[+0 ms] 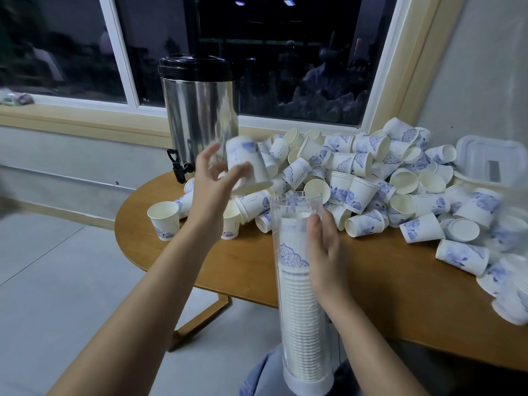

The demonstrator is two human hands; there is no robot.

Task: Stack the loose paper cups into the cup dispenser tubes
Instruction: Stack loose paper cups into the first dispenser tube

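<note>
Left hand (213,185) with fingers pinching an inverted paper cup (246,162), right hand (325,250) curled round the clear dispenser tube (297,310).

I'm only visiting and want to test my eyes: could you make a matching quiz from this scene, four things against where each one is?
Things:
1. upside-down paper cup
2. clear dispenser tube
3. steel urn
4. upright lone cup

Places:
A. near the table's left edge
B. gripped in the right hand
C. held in the left hand
D. at the table's back, by the window

Pairs: 1-C, 2-B, 3-D, 4-A.
</note>
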